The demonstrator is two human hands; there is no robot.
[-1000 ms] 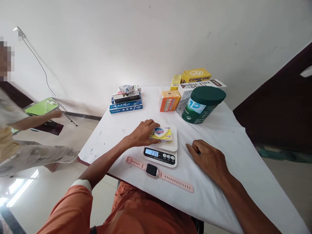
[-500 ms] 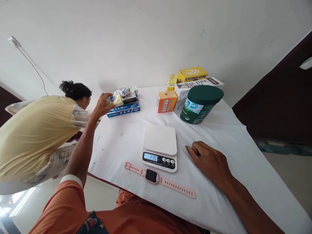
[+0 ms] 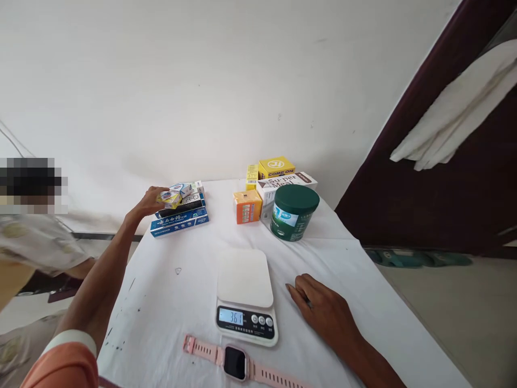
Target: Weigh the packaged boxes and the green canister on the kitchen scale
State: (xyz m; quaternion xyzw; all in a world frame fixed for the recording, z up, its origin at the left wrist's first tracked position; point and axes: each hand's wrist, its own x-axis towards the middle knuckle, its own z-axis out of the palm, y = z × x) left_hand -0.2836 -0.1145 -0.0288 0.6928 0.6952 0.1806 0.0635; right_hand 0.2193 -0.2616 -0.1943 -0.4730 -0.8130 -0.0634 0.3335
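At the far left of the table, my left hand (image 3: 152, 200) grips a small yellow soap box (image 3: 171, 200) on top of a stack. Under and beside it are a blue and white small box (image 3: 181, 189), a black box (image 3: 186, 205) and a long blue toothpaste box (image 3: 180, 223). My right hand (image 3: 321, 304) rests on the white cloth with curled fingers, right of a white digital kitchen scale (image 3: 245, 277). Nothing lies on the scale's plate; its display appears to read 361. A pink-strapped smartwatch (image 3: 235, 362) lies in front of the scale.
Behind the scale stand a green lidded tub (image 3: 294, 213), an orange box (image 3: 247, 207), a white "Super Meal" box (image 3: 288, 183) and yellow boxes (image 3: 277, 167). Another person (image 3: 44, 242) is at the left. White cloth (image 3: 456, 113) hangs by the dark door at right.
My left hand has lowered the yellow soap box onto the stack. The scale display went from about 235 to 361. The view has shifted right and upward; my right hand stays by the scale.
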